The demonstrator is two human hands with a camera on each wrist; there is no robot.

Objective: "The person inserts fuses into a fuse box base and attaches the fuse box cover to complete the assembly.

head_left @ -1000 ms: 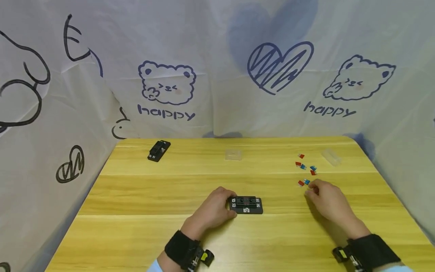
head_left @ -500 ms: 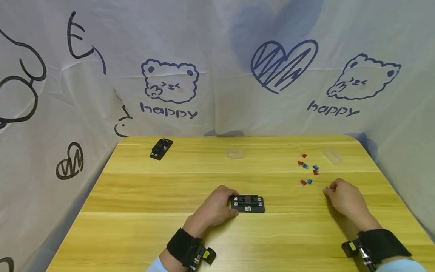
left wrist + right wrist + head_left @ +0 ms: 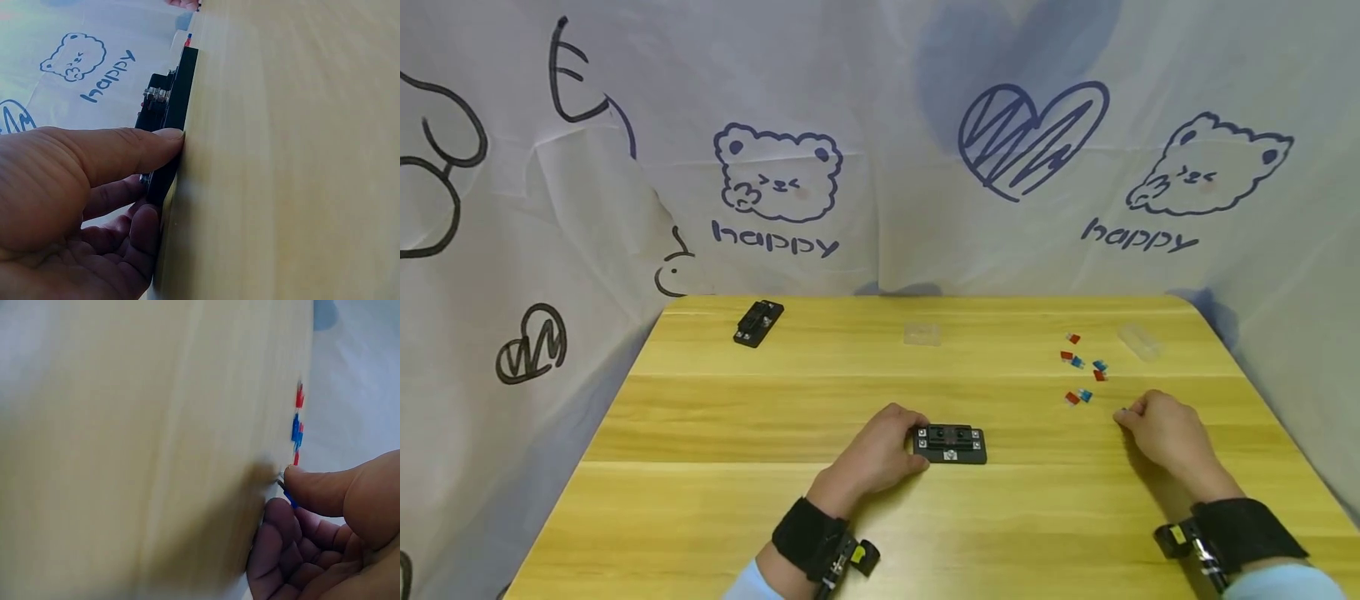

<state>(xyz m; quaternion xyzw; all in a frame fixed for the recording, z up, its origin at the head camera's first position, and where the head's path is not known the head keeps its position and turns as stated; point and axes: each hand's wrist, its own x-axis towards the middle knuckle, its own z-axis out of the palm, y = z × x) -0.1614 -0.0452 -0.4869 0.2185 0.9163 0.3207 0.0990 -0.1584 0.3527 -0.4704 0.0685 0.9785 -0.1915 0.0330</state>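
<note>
My left hand grips the left end of a black fuse block, thumb on the near edge and fingers around the far side. The block lies on the table, with metal screw terminals along its edges; its side shows in the left wrist view. To the right, my right hand pinches a small blue blade fuse between thumb and finger, its metal prongs poking out. Several red and blue blade fuses lie beyond that hand, among them a red fuse and a blue fuse.
A second black fuse block lies at the back left of the wooden table. One clear plastic cover is at the back middle, and a clear plastic piece at the back right. White cloth walls surround the table.
My right hand has moved right, away from the scattered fuses, with the blue blade fuse between its fingers. The left hand keeps its grip on the fuse block; the head view has shifted slightly.
</note>
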